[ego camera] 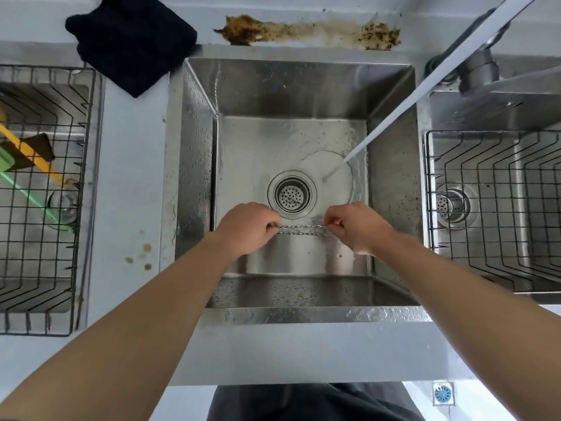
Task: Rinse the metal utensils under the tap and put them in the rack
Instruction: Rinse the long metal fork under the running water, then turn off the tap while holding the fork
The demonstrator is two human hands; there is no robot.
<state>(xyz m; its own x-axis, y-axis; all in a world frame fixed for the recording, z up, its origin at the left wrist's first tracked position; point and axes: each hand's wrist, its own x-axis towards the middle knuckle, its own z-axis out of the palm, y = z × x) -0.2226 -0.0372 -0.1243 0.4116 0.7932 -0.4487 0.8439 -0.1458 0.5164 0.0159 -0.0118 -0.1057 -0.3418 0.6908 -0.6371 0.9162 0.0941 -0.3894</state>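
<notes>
Over the middle sink (200, 165), seen from above, two bare forearms reach forward and both hands meet above the wet steel floor, just this side of the round drain strainer (292, 194). Between them runs a thin twisted metal utensil (302, 226), held level and crosswise; what kind of utensil it is cannot be made out. Its left end is pinched in the curled fingers of the left hand (247, 227), and its right end is pinched in the curled fingers of the right hand (358, 227), so both hands are closed around it. A faint reflection of the piece shows on the steel just below it. Water (403, 104) pours in a white slanting stream from the tap (476, 71) at the upper right and strikes the sink floor to the right of the drain, beyond the hands; the utensil lies near the stream but not in it. To the right, a second basin holds a black wire rack (485, 208). To the left, another wire rack (42, 208) sits in a third basin, with a yellow-handled tool (27, 150) and a green-handled tool (27, 189) lying in it. A dark cloth (130, 41) lies on the pale desk (130, 177) behind the sink's left corner, and a brown stain (303, 31) runs along the back edge.
</notes>
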